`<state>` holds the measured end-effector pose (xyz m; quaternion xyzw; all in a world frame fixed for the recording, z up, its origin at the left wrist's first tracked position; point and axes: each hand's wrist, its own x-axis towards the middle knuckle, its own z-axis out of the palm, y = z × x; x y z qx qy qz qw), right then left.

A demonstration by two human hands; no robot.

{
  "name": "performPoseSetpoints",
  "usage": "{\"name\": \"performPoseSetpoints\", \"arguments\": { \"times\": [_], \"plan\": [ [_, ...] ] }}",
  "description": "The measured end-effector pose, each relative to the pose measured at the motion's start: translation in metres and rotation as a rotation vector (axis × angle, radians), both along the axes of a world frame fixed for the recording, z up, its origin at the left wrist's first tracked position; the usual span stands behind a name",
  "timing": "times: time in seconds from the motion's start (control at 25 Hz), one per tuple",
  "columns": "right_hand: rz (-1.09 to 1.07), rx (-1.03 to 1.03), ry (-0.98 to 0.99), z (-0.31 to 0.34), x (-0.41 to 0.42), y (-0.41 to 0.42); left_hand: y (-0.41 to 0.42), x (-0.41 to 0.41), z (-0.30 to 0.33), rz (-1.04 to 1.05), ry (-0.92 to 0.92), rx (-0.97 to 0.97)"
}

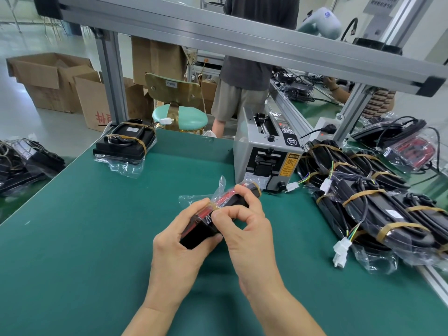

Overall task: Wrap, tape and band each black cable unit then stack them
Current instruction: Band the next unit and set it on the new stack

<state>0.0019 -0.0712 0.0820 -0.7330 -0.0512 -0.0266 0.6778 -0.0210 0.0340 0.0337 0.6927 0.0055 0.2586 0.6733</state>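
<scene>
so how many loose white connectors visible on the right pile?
3: white connector at the pile's near edge, another mid-pile, a third beside the tape dispenser. More may be hidden under bags.

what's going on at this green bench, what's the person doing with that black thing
A person is packing a black cable unit with a red part in a clear plastic bag over the green bench mat. The left hand grips it from below while the right hand pinches at the bag on top. A grey tape dispenser machine stands just behind. Finished bagged, rubber-banded units lie piled to the right, and one more banded unit sits at the far left.
</scene>
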Motion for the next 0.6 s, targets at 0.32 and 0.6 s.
{"name": "performPoseSetpoints", "arguments": {
  "times": [0.32, 0.6],
  "plan": [
    [0.029, -0.048, -0.018, -0.0011, 0.0021, -0.0027, 0.0001, -0.0006, 0.0017, 0.004, -0.006, -0.008],
    [0.0, -0.105, -0.042, 0.0001, 0.0009, -0.0009, -0.0002, -0.0015, 0.0033, -0.002, -0.018, -0.019]
  ]
}}
